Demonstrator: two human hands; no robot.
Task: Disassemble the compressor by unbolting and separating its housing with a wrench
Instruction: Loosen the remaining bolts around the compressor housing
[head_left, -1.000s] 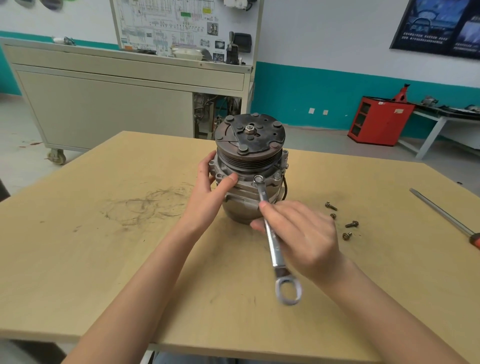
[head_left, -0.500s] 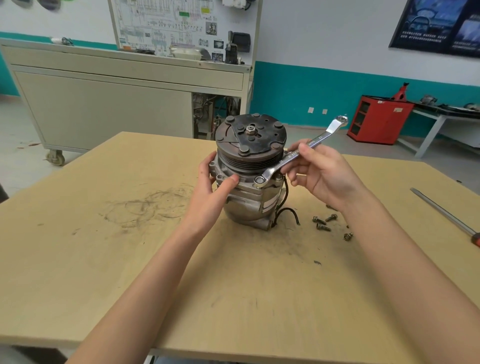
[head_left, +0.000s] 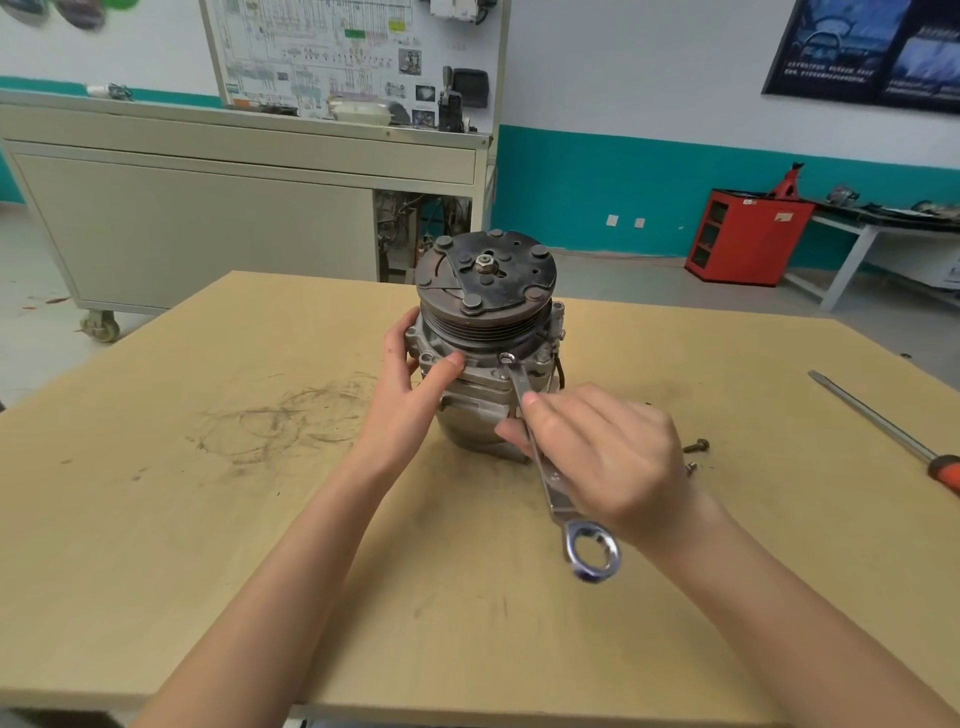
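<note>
The left hand (head_left: 410, 384) braces the compressor (head_left: 485, 343); the right hand (head_left: 602, 457) grips a ring wrench (head_left: 545, 467) on a flange bolt (head_left: 505, 359). Loose bolts (head_left: 696, 446) lie out, yet the housing looks unseparated.

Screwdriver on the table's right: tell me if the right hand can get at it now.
Probably, but not freely: the right hand grips the wrench. Only small bolts and bare table lie between it and the screwdriver.

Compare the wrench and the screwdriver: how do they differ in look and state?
The wrench is gripped by the right hand, its small ring end on the compressor flange; the screwdriver lies untouched on the table. The wrench is all bare metal with a ring at each end; the screwdriver has a thin shaft and a red handle. Both are long, slim metal tools.
</note>
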